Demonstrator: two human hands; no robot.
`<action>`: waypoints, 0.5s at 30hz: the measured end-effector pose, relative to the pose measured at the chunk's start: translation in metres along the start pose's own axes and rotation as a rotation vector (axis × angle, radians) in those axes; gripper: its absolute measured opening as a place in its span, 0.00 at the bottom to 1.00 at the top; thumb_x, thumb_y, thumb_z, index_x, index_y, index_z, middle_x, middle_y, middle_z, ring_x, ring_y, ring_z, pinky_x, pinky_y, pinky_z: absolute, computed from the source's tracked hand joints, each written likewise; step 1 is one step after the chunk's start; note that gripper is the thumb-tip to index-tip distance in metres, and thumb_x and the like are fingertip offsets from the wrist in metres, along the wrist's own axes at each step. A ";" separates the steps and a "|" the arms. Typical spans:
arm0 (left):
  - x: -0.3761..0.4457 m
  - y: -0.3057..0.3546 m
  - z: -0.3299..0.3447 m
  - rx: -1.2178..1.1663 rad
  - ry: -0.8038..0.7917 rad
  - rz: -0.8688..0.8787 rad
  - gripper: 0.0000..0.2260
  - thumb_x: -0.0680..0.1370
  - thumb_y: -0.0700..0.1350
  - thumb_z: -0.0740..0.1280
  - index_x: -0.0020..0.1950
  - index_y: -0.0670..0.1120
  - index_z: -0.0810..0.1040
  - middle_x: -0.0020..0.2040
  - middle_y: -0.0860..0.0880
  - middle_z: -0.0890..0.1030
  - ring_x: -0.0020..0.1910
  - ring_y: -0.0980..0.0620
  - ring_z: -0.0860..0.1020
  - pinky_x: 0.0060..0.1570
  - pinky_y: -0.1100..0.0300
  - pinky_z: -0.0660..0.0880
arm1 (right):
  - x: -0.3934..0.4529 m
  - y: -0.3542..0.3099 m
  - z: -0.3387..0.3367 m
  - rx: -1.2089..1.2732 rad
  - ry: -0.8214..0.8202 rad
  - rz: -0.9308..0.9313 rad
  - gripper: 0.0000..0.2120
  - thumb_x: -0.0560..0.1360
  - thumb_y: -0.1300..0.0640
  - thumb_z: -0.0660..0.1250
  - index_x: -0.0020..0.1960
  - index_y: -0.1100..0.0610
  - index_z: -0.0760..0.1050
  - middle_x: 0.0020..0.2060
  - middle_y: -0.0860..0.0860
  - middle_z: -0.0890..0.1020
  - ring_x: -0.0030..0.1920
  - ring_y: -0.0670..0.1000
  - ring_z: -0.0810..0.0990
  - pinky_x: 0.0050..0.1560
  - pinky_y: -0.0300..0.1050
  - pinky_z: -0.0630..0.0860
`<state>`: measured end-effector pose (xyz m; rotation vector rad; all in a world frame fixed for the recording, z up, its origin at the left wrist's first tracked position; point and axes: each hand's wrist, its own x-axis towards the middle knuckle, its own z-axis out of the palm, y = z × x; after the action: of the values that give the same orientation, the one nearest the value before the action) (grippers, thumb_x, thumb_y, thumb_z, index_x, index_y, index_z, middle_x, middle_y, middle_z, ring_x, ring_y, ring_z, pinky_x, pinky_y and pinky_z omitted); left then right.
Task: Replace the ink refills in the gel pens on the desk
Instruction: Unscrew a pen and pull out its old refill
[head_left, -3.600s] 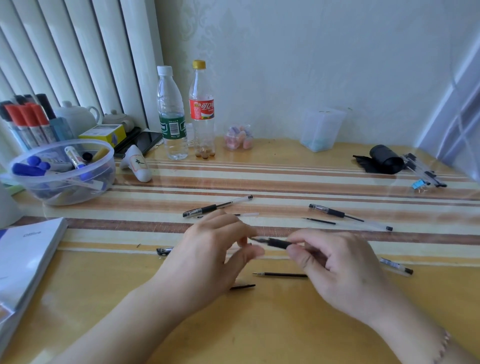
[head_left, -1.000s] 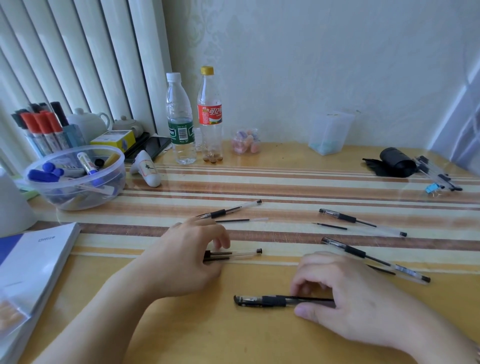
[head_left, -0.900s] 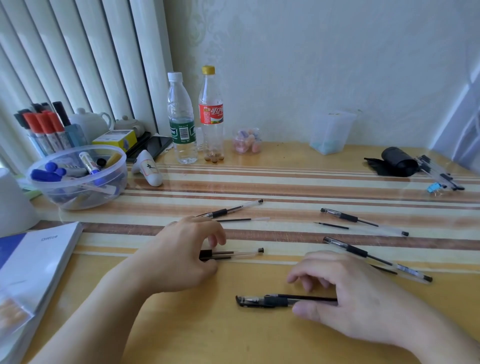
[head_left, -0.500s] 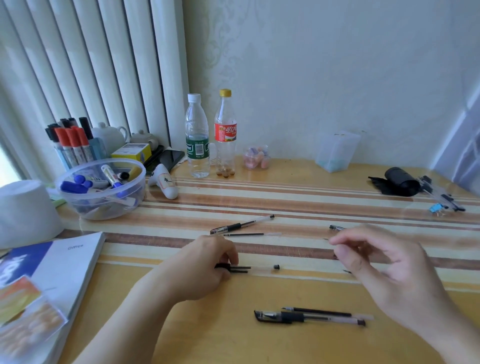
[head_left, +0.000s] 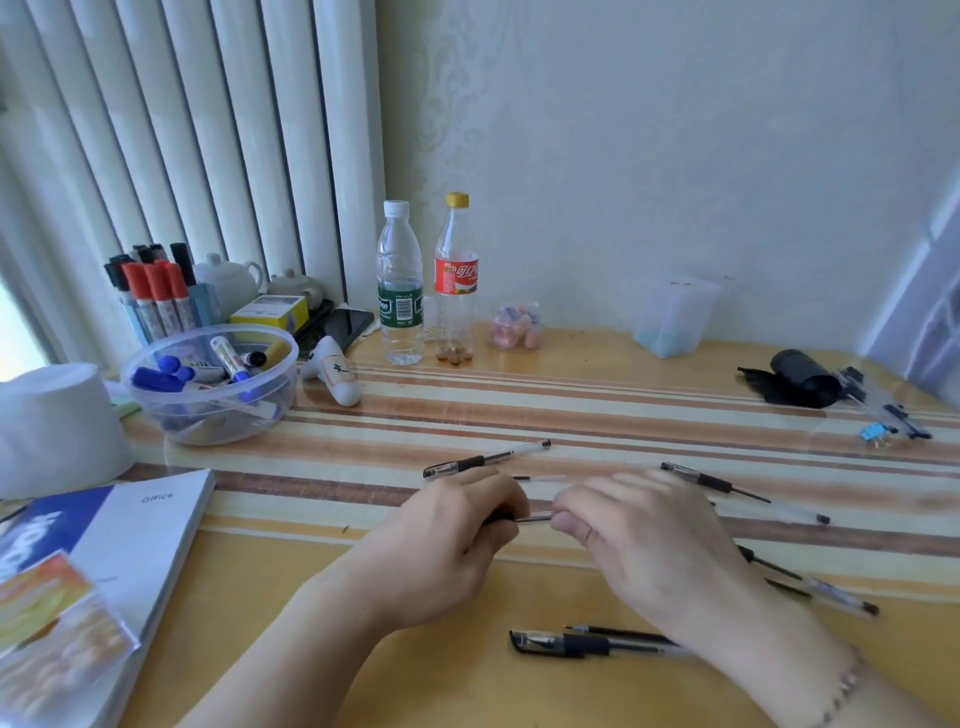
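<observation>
Head cam: left hand (head_left: 441, 545) & right hand (head_left: 644, 540) meet mid-surface (head_left: 415, 675), fingers of both clamped on one thin pen part (head_left: 532, 518) betw. them. Capped pen (head_left: 582, 643) lies nearer, beside the right wrist.

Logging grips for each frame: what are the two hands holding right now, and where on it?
Both hold one gel pen: left hand at its black grip end, right hand pinching the other end.
</observation>
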<state>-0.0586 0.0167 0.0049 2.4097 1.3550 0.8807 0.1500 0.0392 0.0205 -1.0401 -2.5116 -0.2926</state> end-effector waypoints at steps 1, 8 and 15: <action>0.000 -0.001 0.001 0.008 -0.002 0.005 0.04 0.78 0.40 0.62 0.50 0.48 0.73 0.42 0.59 0.73 0.41 0.63 0.70 0.41 0.69 0.66 | -0.001 0.002 0.004 0.046 0.027 0.008 0.16 0.79 0.46 0.55 0.42 0.49 0.78 0.35 0.41 0.82 0.35 0.49 0.79 0.34 0.46 0.74; -0.002 -0.018 -0.004 0.140 -0.007 -0.037 0.14 0.76 0.61 0.62 0.54 0.55 0.76 0.48 0.59 0.76 0.49 0.57 0.72 0.48 0.61 0.71 | -0.006 0.012 0.019 0.171 0.096 0.049 0.14 0.80 0.47 0.56 0.42 0.47 0.77 0.35 0.37 0.80 0.35 0.41 0.78 0.27 0.38 0.71; -0.001 -0.038 -0.004 0.283 0.108 -0.254 0.08 0.77 0.49 0.66 0.55 0.51 0.78 0.51 0.57 0.76 0.53 0.54 0.71 0.52 0.57 0.72 | -0.019 0.041 0.010 0.198 0.044 0.341 0.12 0.79 0.47 0.53 0.39 0.40 0.69 0.33 0.34 0.75 0.37 0.36 0.73 0.31 0.36 0.65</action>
<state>-0.0881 0.0364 -0.0103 2.3363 1.8905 0.8078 0.1885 0.0589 0.0043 -1.3335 -2.2203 0.0322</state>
